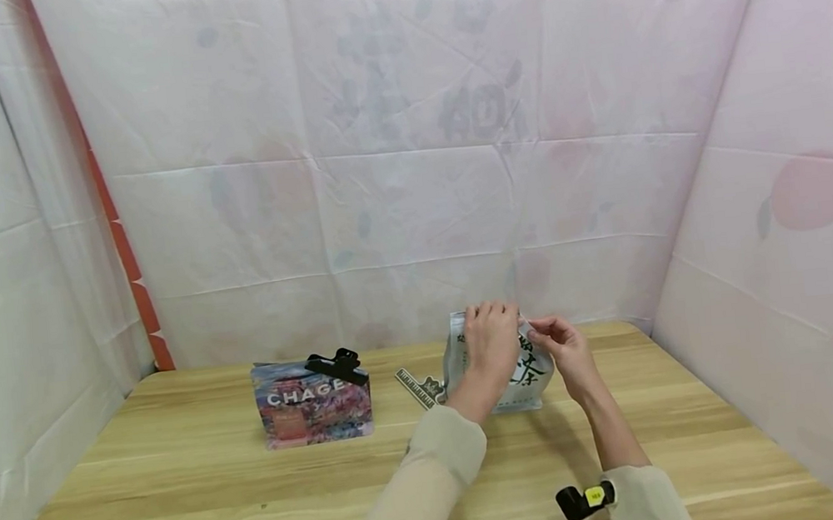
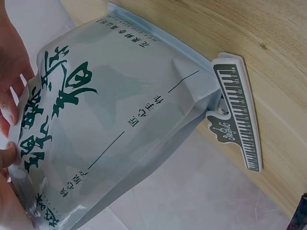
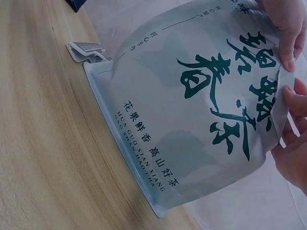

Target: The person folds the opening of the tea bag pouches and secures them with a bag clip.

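1. While I am watching from afar, the wooden table (image 1: 182, 483) is sitting inside pale, creased fabric walls (image 1: 378, 172), with an orange strip (image 1: 121, 238) running down the left corner.
2. I am seeing the tea pouch (image 1: 525, 375) standing upright near the table's far edge, a piano-key clip (image 2: 237, 115) lying just beside it and a printed box (image 1: 313, 401) farther left.
3. My left hand (image 1: 491, 345) is curling over the pouch's top edge from behind.
4. My right hand (image 1: 562, 346) is pinching that same top edge, fingertips (image 3: 288, 57) pressing together on it.

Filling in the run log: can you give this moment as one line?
left hand: grips tea pouch top | right hand: pinches top edge | pouch: upright on table | piano-key clip: lying beside pouch | clipped CHAGEE bag: apart, left
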